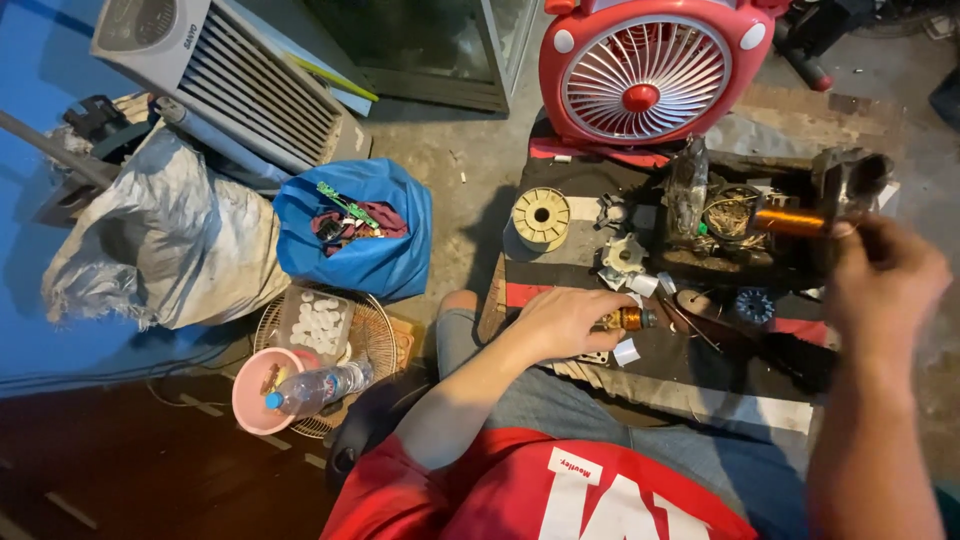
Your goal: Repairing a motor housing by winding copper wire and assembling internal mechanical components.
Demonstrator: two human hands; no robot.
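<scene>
Copper-wound coil [626, 319] sat pinched in the left hand [560, 322] at the mat's [700, 385] near edge, probably steadying it; right hand [885, 275] gripped a copper spool [790, 222] near the far-right corner.

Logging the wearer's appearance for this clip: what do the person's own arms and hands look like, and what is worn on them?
Both hands are bare: no gloves, rings, watch or wristband show on the left hand or the right hand. Both forearms are uncovered too. The person wears a red short-sleeved shirt with large white lettering and a small white patch on the chest, and grey trousers.
</scene>
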